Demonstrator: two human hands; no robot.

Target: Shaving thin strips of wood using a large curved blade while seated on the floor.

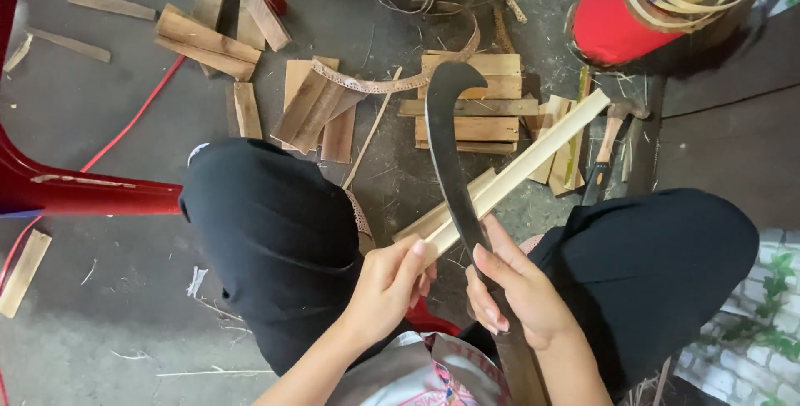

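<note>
No packages, labels, signs or screens show anywhere here (floor and lap included).

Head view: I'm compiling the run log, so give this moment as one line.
left hand: grips bamboo strip | right hand: holds curved knife | blade lies across strip | floor: wood offcuts

1. We see black trousers [275,239] covering both legs, the cloth loose and smooth over the knees.
2. We see a light-coloured top [417,373] with a colourful printed patch at the lower edge of the view.
3. We see the left hand [387,285] and right hand [517,289] bare, forearms without sleeves, no gloves, rings or watch.
</note>
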